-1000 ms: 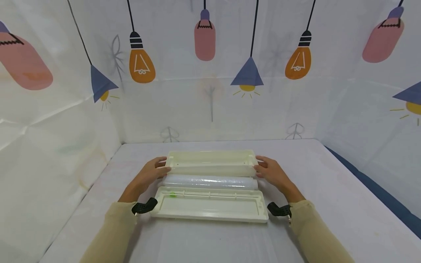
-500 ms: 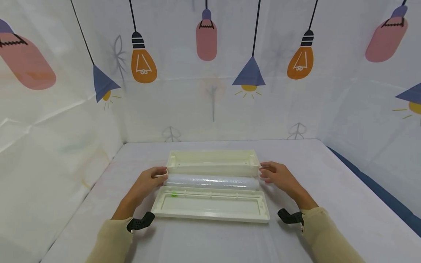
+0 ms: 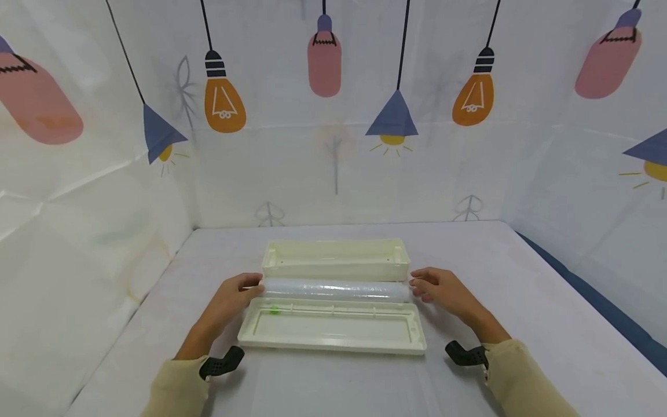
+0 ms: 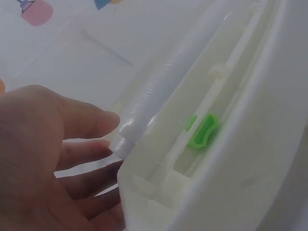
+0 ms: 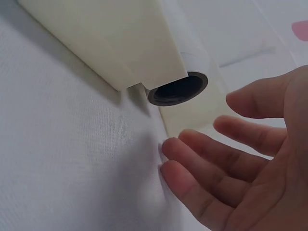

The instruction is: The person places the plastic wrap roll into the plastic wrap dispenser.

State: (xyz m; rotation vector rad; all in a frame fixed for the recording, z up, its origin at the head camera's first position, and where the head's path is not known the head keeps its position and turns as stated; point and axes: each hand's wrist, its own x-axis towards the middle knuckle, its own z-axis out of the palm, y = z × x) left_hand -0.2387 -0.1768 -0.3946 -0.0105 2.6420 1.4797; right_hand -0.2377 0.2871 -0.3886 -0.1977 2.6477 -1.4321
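A roll of cling film (image 3: pixel 333 289) lies crosswise between a cream plastic box (image 3: pixel 333 270) and its flat lid (image 3: pixel 328 330). At the roll's left end is my left hand (image 3: pixel 229 298), its thumb and fingers loosely bent and fingertips right at the film. My right hand (image 3: pixel 443 289) stands beside the other end with relaxed, slightly bent fingers. In the right wrist view a gap shows between those fingers and the roll's dark hollow core (image 5: pixel 178 91). A small green slider (image 4: pixel 203 131) sits on the rail along the lid.
A white cloth covers the table (image 3: pixel 333 388). Behind it rises a white curtain (image 3: pixel 333 174) printed with lamps and bulbs. Each wrist carries a black camera mount, the left one (image 3: pixel 223 364) near the lid's front left corner.
Both hands have let go of the box's ends and moved back toward the person, down to the roll's ends. Box, roll and lid lie as before.
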